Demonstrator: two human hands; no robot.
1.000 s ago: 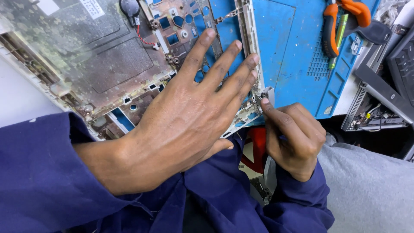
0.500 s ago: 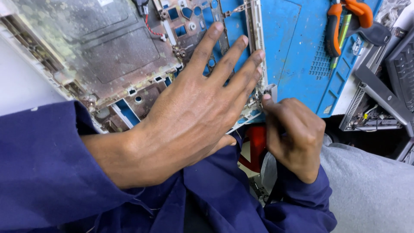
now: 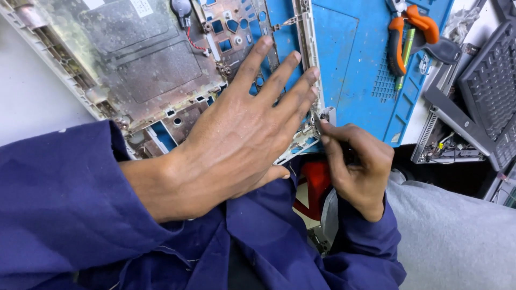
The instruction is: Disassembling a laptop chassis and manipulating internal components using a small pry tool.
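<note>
A dusty, stripped laptop base shell [image 3: 140,75] lies on a blue work mat [image 3: 349,64]. My left hand [image 3: 242,139] lies flat on the shell's near right corner, fingers spread and holding nothing. My right hand [image 3: 357,166] is closed around a thin tool, mostly hidden in the fist, with its tip touching a small metal bracket [image 3: 326,114] at the shell's corner edge. Both sleeves are dark blue.
Orange-handled pliers [image 3: 411,32] and a green screwdriver [image 3: 404,56] lie on the mat at the upper right. A dark keyboard [image 3: 489,91] and laptop parts sit at the far right. A round coin cell with a red wire [image 3: 183,8] sits in the shell. A red object [image 3: 314,182] is below the table edge.
The view has shifted a little, so the shell sits lower and to the right in the frame. My left hand stays pressed on the shell. My right hand stays at the corner bracket.
</note>
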